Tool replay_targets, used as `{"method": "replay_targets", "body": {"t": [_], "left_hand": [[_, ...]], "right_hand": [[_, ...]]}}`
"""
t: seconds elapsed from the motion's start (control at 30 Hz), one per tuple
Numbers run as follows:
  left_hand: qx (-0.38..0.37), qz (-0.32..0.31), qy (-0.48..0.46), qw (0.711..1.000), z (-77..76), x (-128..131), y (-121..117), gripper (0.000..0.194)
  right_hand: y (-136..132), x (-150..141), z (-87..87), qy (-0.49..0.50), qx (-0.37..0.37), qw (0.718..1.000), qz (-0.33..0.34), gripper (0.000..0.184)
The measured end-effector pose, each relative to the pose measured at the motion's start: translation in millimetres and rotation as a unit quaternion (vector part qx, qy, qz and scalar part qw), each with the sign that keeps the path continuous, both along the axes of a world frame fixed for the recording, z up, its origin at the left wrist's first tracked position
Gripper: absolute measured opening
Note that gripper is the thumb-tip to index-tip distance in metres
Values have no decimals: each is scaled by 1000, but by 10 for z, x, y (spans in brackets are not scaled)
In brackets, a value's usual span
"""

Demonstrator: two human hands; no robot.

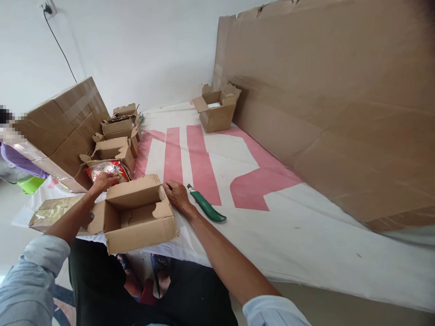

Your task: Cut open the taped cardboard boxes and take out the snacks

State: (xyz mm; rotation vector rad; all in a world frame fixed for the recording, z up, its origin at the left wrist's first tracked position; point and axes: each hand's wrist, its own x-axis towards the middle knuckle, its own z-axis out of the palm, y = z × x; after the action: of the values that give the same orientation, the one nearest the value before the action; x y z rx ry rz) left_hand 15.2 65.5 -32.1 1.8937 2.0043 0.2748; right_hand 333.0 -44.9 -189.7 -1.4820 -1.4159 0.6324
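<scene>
The left hand [104, 181] reaches forward, palm down, fingers extended and curled slightly. The right hand [177, 194] sits farther right, fingers bent. Both forearms angle inward from near-side, rolled light-blue sleeves.

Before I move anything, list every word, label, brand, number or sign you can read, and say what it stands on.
No text can be read for certain.
Red-and-clear packet by the left hand: printed, too small and blurred to read.
Cloth: large pink shapes, perhaps parts of characters; I cannot make out any word.
Near open box, green-handled knife: no lettering that I can make out.
</scene>
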Motion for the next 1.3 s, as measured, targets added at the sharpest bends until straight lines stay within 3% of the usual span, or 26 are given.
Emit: {"method": "replay_targets", "body": {"t": [0.33, 0.6, 1.3], "left_hand": [[-20, 37, -71, 997, 29, 109, 209, 58], [-17, 62, -54, 996, -5, 251, 501, 52], [-14, 56, -28, 998, 85, 679, 1245, 49]], "right_hand": [[2, -5, 2, 9, 7, 1000, 7, 37], [11, -2, -25, -7, 2, 1000, 3, 34], [74, -23, -202, -73, 6, 997, -5, 33]]}}
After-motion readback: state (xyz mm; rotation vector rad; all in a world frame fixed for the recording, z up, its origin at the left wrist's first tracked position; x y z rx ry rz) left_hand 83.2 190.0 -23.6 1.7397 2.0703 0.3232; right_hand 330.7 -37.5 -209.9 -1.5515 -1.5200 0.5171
